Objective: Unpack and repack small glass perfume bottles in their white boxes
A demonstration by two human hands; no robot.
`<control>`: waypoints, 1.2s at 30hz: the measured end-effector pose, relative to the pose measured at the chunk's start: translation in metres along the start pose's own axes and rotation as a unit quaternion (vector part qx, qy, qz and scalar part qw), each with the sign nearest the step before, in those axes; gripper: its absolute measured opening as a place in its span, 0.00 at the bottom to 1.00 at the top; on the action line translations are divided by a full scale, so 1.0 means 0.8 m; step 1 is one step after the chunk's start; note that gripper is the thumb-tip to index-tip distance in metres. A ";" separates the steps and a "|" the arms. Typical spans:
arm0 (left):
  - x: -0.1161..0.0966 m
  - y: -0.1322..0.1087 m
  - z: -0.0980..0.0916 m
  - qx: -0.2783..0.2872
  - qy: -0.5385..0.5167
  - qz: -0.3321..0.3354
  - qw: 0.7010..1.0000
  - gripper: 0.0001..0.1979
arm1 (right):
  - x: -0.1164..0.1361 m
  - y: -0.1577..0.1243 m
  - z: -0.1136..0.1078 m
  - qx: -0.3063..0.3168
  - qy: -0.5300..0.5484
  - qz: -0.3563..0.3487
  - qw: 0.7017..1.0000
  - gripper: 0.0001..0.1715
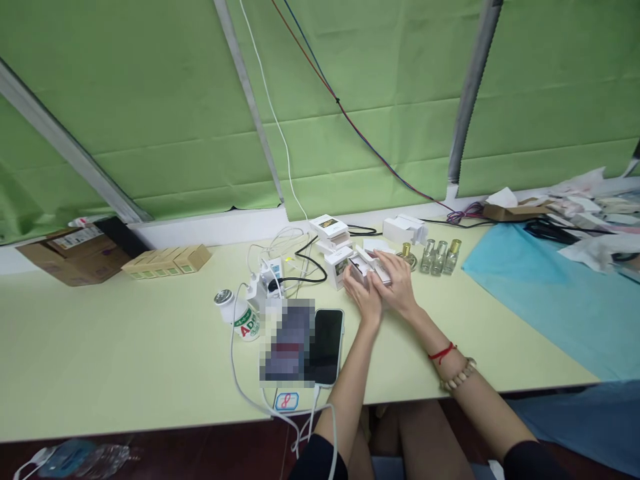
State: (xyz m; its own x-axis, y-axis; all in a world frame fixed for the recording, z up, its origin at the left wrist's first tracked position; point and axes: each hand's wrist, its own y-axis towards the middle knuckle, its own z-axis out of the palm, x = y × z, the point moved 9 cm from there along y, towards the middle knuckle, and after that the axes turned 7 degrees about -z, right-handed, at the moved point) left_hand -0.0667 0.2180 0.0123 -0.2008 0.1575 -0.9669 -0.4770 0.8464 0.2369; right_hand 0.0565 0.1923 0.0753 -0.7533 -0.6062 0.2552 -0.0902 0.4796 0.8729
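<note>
A small white box (pixel 359 265) with its flap raised is between my two hands, just above the table. My left hand (pixel 365 297) has its fingers wrapped round the box's near left side. On the right, my right hand (pixel 399 283) grips the box, fingers bent over its edge and flap. What lies inside is too small to make out. Just left of the hands stand white printed boxes, one (pixel 338 267) beside the left fingers and others (pixel 329 228) stacked behind. Beyond the right hand, a round glass bottle with a gold cap (pixel 407 251) stands near several clear glass bottles (pixel 440 259).
Two phones, one with a black screen (pixel 327 347) and one blurred, lie left of my arms, with white cables. A white bottle (pixel 245 319) and a power strip (pixel 274 272) stand farther left. Brown boxes (pixel 167 261) sit at the left; blue cloth (pixel 540 293) covers the right.
</note>
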 end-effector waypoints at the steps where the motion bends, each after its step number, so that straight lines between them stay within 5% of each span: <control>1: -0.004 -0.001 -0.001 0.003 -0.004 0.010 1.000 0.27 | 0.004 0.001 0.003 0.006 -0.001 -0.006 1.000 0.25; 6: -0.022 0.005 -0.007 0.006 -0.016 0.060 0.998 0.23 | 0.013 0.004 -0.002 -0.012 -0.020 -0.037 0.999 0.14; 16: -0.015 0.009 0.010 0.054 0.015 0.080 0.995 0.23 | 0.017 0.007 -0.004 -0.037 0.011 -0.004 0.999 0.11; 20: -0.008 0.010 0.002 0.028 -0.025 0.048 0.998 0.24 | 0.017 0.008 -0.004 -0.055 0.028 0.023 0.998 0.10; 32: 0.015 0.018 0.014 0.071 -0.166 -0.065 0.981 0.22 | 0.008 0.002 0.004 -0.057 0.020 0.034 0.998 0.10; 36: 0.015 0.018 0.005 0.029 -0.132 -0.053 0.989 0.19 | 0.009 0.000 0.004 -0.037 0.020 0.013 0.999 0.14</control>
State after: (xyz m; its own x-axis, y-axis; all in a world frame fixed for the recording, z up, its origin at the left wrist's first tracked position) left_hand -0.0726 0.2336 0.0039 0.0826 0.1875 -0.9788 -0.4319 0.8918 0.1344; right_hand 0.0485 0.1900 0.0758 -0.7280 -0.6194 0.2937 -0.0211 0.4485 0.8935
